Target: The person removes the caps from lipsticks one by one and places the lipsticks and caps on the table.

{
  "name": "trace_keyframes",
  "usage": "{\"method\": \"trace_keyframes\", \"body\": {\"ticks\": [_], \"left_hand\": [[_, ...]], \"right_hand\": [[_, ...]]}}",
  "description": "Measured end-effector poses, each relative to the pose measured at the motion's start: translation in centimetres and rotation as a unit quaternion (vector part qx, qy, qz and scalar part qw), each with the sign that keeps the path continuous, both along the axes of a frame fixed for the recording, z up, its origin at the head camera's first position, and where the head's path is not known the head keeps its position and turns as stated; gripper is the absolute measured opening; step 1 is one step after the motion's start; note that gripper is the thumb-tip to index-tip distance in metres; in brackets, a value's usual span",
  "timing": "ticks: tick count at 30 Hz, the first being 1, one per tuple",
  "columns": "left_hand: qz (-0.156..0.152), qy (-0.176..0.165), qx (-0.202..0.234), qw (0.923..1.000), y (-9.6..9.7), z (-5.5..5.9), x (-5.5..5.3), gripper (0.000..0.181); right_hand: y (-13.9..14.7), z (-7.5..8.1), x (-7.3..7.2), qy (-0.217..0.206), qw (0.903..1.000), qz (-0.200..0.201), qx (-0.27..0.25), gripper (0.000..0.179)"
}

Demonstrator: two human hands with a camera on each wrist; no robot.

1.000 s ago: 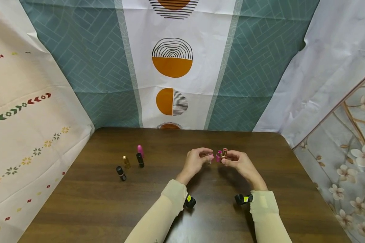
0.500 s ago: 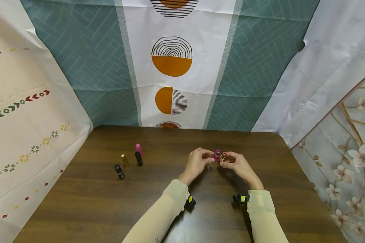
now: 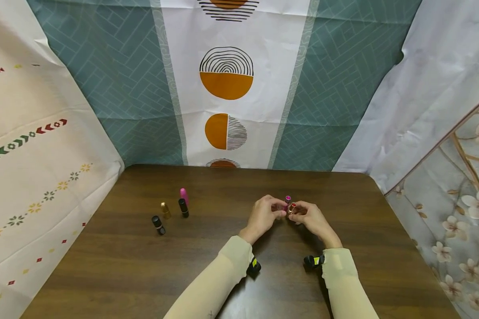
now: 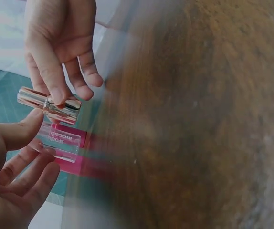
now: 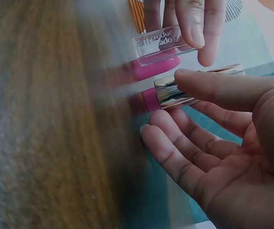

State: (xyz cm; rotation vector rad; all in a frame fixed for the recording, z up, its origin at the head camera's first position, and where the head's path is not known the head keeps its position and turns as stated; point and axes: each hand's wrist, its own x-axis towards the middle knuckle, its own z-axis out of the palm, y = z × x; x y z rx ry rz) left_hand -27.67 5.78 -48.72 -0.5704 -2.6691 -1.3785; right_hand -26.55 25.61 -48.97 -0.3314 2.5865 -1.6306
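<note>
My left hand (image 3: 262, 216) pinches a clear lipstick tube (image 4: 60, 143) with printed lettering between thumb and fingers. Close beside it, my right hand (image 3: 312, 219) holds a shiny gold lipstick tube (image 5: 173, 93) between thumb and fingertips, its open-looking red end up in the head view. Right behind these two, a magenta lipstick tube (image 3: 288, 199) stands on the table. In the right wrist view, one pink piece (image 5: 156, 68) shows behind the clear tube and another pink part (image 5: 151, 99) by the gold tube's end. The left fingers partly cover the clear tube.
At the left of the brown wooden table (image 3: 115, 266) stand several more lipsticks: a pink one (image 3: 184, 195), a gold one (image 3: 165, 210), a black one (image 3: 183, 208) and a black one with a band (image 3: 158, 225). Patterned cloths hang behind and at both sides.
My left hand has shifted right with the clear tube, closing the gap to my right hand. The gold tube has come lower and slightly left. The lipsticks at the left stay put.
</note>
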Motion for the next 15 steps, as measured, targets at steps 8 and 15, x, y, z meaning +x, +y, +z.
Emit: {"method": "trace_keyframes", "body": {"ticks": [8, 15], "left_hand": [[-0.004, -0.006, -0.010, 0.9999, 0.09, -0.53, -0.09, 0.021], [-0.008, -0.008, -0.006, 0.9999, 0.05, -0.55, -0.28, 0.022]], "right_hand": [[-0.40, -0.33, -0.13, -0.012, 0.9992, -0.021, 0.032, 0.026], [-0.39, -0.60, -0.36, -0.016, 0.9982, -0.032, 0.047, 0.025]]}}
